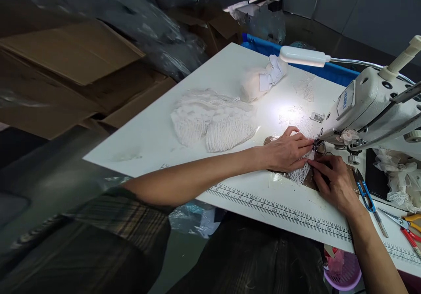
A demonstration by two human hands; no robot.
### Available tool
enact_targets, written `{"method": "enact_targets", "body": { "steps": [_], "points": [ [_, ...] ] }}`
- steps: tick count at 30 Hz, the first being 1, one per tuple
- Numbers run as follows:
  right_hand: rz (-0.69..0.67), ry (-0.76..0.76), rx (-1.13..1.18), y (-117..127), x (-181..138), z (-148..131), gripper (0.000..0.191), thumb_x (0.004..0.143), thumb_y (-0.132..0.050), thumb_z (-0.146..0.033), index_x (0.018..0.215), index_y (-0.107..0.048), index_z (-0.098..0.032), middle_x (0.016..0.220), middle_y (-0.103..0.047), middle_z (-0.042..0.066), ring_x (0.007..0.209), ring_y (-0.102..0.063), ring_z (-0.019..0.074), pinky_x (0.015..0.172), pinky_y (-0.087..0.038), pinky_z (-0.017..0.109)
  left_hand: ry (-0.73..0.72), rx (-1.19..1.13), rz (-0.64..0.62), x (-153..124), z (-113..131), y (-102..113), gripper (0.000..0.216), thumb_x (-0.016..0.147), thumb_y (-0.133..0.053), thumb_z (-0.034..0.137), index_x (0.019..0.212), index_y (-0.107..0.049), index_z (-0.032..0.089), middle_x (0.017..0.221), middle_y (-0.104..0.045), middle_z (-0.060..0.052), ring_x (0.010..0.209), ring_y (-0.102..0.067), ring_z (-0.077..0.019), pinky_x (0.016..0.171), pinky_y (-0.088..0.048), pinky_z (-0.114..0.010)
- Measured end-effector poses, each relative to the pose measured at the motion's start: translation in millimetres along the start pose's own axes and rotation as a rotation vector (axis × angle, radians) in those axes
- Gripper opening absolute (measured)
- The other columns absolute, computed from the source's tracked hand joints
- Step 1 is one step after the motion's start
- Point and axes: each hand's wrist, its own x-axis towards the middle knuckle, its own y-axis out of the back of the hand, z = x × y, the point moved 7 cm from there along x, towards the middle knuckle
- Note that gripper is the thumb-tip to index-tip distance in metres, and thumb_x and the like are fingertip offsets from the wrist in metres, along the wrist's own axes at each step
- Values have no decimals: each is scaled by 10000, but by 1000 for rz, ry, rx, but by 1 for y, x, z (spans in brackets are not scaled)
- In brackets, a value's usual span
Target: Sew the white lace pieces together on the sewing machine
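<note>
A strip of white lace [299, 175] lies under the needle area of a white sewing machine [351, 97]. My left hand [289, 150] rests palm down on it, its fingers stretched towards the presser foot [317, 145]. From the near right, my right hand [335, 182] pinches the lace edge between thumb and forefinger, close to the left thumb. The fingertips of both hands nearly meet just in front of the foot. More lace [292, 116] spreads behind the left hand under the lamp's bright spot. What lies beneath the left palm is hidden.
Folded lace pieces [226, 127] and a pale fluffy bundle [255, 83] lie left of the machine. Blue thread snips [365, 193], scissors [399, 219] and lace scraps [404, 180] are at the right. A lamp [304, 56] hangs above. Cardboard boxes [72, 53] stand beyond the table's left edge.
</note>
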Motion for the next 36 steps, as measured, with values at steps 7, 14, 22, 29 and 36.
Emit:
{"method": "enact_targets", "body": {
  "steps": [7,14,22,29,36],
  "points": [
    [-27,27,-65,-2,-1,0,282,937,-493,-211,1122,-706,-219,1006,-624,104,935,-569,225,740,-502,368,-74,67,129,0,10,8,280,978,-411,205,1015,-685,161,1124,-711,-100,945,-627,-206,942,-378,-420],
    [-43,18,-118,-5,-1,0,287,934,-481,-215,1128,-692,-211,1014,-629,110,916,-557,228,724,-499,367,-148,40,110,-1,11,9,313,954,-423,269,896,-719,188,1016,-745,-53,789,-614,-186,919,-400,-414],
    [-80,-58,-211,-9,2,4,344,955,-422,-252,1192,-668,-207,956,-600,118,835,-535,218,662,-513,346,-93,72,32,-1,7,7,320,930,-462,336,1048,-712,176,1185,-703,-87,868,-623,-227,976,-390,-451],
    [-90,-85,-232,-10,3,7,377,963,-408,-286,1233,-652,-187,953,-591,138,805,-537,228,615,-510,349,-18,112,-8,3,7,2,356,959,-439,345,1100,-684,129,1263,-648,-137,918,-595,-260,868,-412,-429],
    [-54,-74,-157,-6,1,8,347,967,-425,-283,1199,-672,-205,972,-604,131,825,-554,216,692,-540,370,83,97,-38,7,3,-4,395,984,-400,349,1190,-620,94,1263,-624,-147,946,-559,-266,808,-392,-401]
  ]
}}
